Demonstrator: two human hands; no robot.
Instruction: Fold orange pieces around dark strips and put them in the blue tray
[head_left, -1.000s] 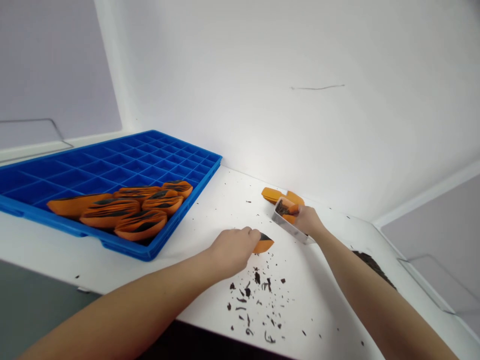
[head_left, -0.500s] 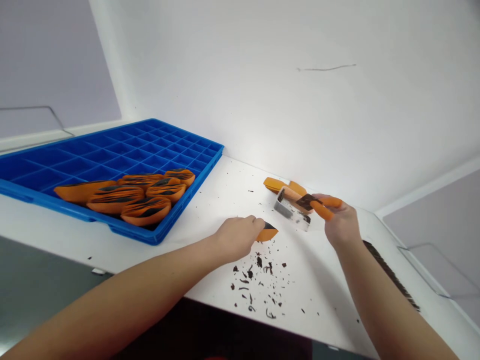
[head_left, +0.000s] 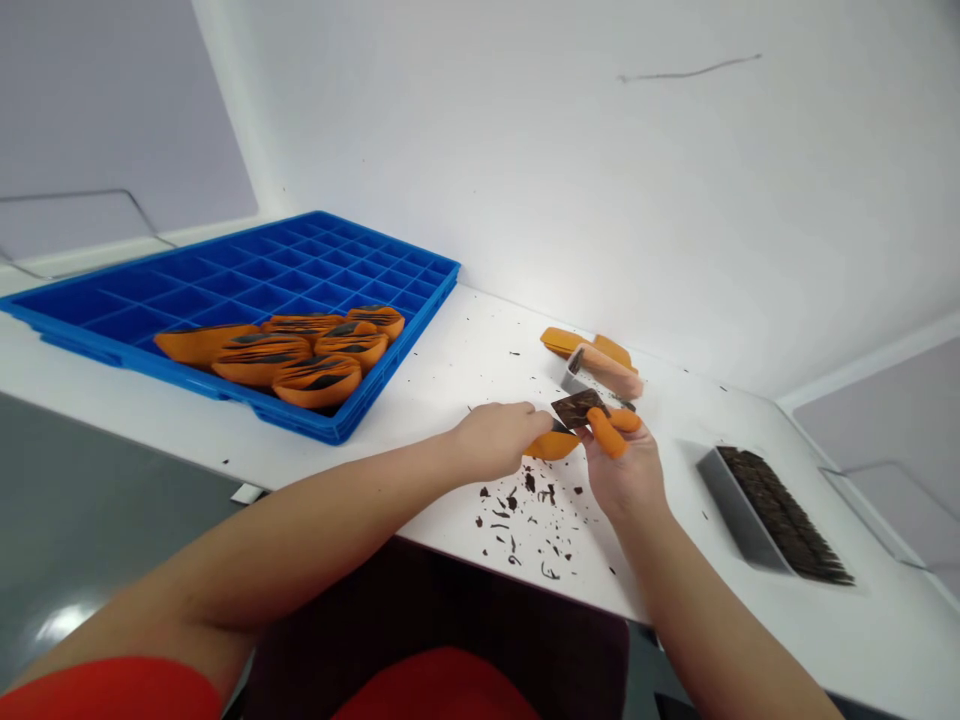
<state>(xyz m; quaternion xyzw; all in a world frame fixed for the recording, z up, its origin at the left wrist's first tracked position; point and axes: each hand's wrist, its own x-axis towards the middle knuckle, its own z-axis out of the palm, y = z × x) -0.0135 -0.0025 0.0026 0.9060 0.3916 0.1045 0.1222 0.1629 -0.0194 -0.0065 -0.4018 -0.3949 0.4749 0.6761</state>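
The white table point(head_left: 427, 425) bears a tray point(head_left: 262, 297), orange packets point(head_left: 568, 342), a small box point(head_left: 573, 384), a larger box point(head_left: 748, 518) and crumbs point(head_left: 530, 483).

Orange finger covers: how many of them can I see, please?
2, both on the right hand: a nearer cover at the dark piece, a farther cover just behind. Others may be hidden.

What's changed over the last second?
Right hand came out of the small open box with a dark brown flat piece and moved toward the person, up to the left hand. Nothing visibly let go. Unchanged: left hand holds the orange pouch; filled pouches sit in the blue compartment tray.
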